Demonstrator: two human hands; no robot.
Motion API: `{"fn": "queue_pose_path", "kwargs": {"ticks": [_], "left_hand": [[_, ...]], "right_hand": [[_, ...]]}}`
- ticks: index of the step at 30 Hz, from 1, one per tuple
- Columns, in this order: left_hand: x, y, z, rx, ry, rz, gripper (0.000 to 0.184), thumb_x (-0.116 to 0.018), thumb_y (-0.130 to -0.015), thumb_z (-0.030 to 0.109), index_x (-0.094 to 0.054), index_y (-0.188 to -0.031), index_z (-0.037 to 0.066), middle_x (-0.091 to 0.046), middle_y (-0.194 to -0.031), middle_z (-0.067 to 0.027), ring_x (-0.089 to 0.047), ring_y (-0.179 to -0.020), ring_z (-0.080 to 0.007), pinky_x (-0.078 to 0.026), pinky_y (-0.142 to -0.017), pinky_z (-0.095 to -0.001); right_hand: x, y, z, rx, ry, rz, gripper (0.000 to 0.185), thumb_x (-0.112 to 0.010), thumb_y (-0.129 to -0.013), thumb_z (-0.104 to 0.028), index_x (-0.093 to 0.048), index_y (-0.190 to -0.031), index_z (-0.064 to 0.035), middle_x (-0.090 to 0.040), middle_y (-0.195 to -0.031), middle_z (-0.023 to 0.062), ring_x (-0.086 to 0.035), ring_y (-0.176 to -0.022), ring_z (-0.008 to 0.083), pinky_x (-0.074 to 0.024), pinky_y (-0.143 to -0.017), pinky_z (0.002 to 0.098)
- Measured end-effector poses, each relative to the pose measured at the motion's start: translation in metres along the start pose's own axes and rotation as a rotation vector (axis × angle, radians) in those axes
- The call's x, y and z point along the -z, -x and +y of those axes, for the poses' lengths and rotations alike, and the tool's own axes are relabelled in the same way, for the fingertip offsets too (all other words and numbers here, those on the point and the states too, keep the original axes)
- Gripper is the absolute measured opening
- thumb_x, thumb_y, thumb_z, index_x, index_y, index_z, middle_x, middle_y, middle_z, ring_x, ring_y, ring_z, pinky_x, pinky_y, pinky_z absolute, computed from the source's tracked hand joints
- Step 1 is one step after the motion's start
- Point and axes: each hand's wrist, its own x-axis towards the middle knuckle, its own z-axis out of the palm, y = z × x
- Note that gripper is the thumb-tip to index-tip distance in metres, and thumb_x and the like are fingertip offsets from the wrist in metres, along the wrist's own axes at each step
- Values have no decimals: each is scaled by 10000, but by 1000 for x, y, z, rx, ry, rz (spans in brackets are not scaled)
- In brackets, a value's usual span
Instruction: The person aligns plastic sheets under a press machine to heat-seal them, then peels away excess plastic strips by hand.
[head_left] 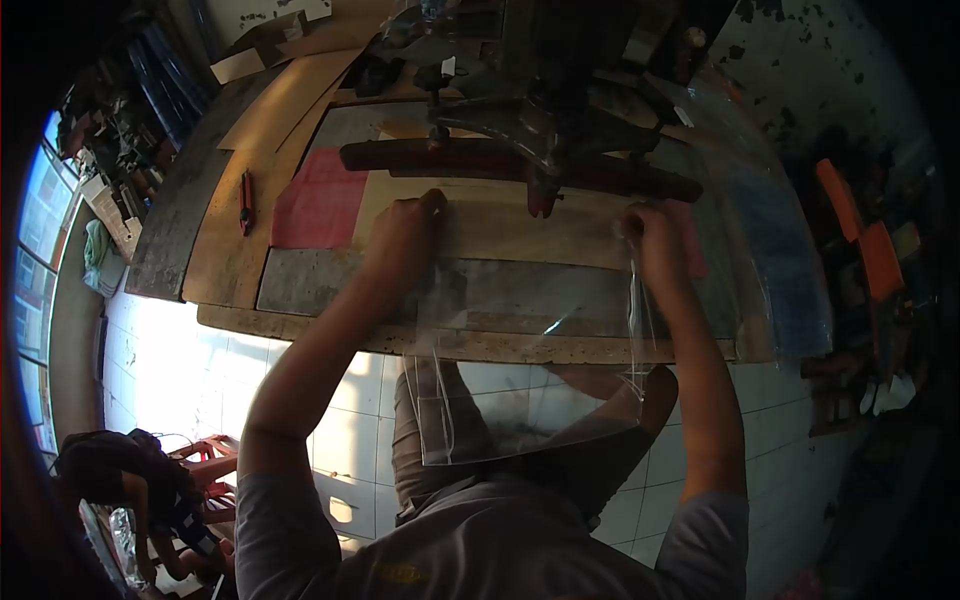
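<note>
A clear plastic sheet, perhaps a bag, hangs from the table's front edge down over my lap. My left hand grips its upper left part with fingers closed. At the upper right corner, my right hand pinches it between thumb and fingers. Both hands rest near a tan sheet on the table, which lies over a pink sheet. Just beyond my hands, the long dark bar of a press-like machine stands above the tan sheet.
A red utility knife lies on brown board at the left. Clear plastic sheeting covers the table's right end. Orange objects are farther right. Another person bends over at lower left, beside a red stool.
</note>
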Motion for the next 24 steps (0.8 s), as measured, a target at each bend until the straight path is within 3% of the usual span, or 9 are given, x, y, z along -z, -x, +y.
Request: {"fn": "queue_pose_path", "kwargs": {"ticks": [2, 5, 11, 17, 20, 24], "left_hand": [[2, 13, -1, -11, -8, 12, 252, -669, -948, 177, -736, -1140, 28, -746, -923, -232, -728, -860, -409, -567, -768, -484], [-7, -3, 0, -43, 11, 50, 173, -614, -949, 116, -726, -1045, 26, -727, -875, -244, -720, -826, -427, -568, -758, -525], [3, 5, 4, -28, 85, 48, 239, -672, -947, 178, -765, -1098, 18, -741, -886, -203, -728, -766, -333, -559, -718, -422], [1, 4, 3, -10, 124, 51, 252, -672, -962, 206, -766, -1114, 28, -738, -911, -181, -700, -717, -302, -542, -694, -392], [1, 1, 6, 13, 168, 43, 247, -656, -939, 160, -757, -1118, 23, -734, -1000, -232, -719, -891, -402, -566, -783, -466], [1, -4, 8, -5, 183, 51, 246, -652, -936, 118, -751, -1138, 17, -735, -1009, -220, -724, -874, -388, -561, -779, -449]], "right_hand": [[-1, 16, -1, 71, 20, 41, 154, -708, -945, -123, -728, -995, 21, -669, -1018, 179, -694, -926, 355, -538, -814, 428], [2, 0, 9, 166, 61, 42, 167, -692, -955, -119, -746, -1048, 9, -658, -1006, 169, -690, -926, 358, -540, -813, 427], [19, 23, -10, 22, 28, -121, 326, -692, -949, -62, -692, -1270, -3, -630, -1062, 164, -666, -969, 322, -524, -845, 389], [17, 33, -5, 290, 204, -1, 446, -699, -915, -24, -662, -1359, -52, -539, -983, 126, -576, -900, 292, -506, -809, 401], [12, 31, 2, 314, 218, 42, 432, -707, -913, -33, -675, -1343, -59, -539, -971, 117, -571, -881, 291, -500, -795, 413], [10, 21, 8, 336, 275, 43, 392, -728, -908, -90, -690, -1289, -6, -534, -959, 100, -591, -896, 271, -523, -798, 410]]}}
